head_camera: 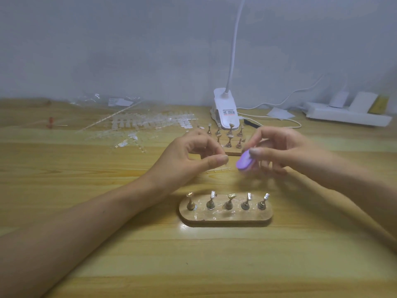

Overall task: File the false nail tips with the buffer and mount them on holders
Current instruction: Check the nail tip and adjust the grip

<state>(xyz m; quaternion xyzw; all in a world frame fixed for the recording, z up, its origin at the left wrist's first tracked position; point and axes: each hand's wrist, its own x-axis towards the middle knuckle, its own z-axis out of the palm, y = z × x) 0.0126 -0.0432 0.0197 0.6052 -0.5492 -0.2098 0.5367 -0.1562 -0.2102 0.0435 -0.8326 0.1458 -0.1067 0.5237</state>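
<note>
Spans the whole lower view: pale wood-grain counter (pixel 86 244), backed by a grey wall (pixel 129 50). At the back, a white clip lamp (pixel 226 112) with a small label in red and black print, too blurred to read. Far right, a white power strip (pixel 343 117). Back left, a spread of clear false nail tips (pixel 150 123) on their sprues, next to clear bags (pixel 103 102). Nearest, an oval wooden base (pixel 225 220) carrying 5 brass-coloured holders (pixel 228 204) in 1 row, with pale clear pieces on some heads. Behind the hands, a square wooden base (pixel 233 151) with more holders, partly hidden.

Extends from lower left on a bare forearm: left grip (pixel 191 155), raised off the counter, thumb and forefinger pinched together, other fingers curled. Cannot tell whether a clear tip sits in the pinch. Extends from the right: right grip (pixel 279 147), clenched round the purple buffer (pixel 245 162), thumb on top. Buffer blurred, just beside the left thumb. Under both, flat on the counter, 1 thin clear sprue strip (pixel 218 169).
</note>
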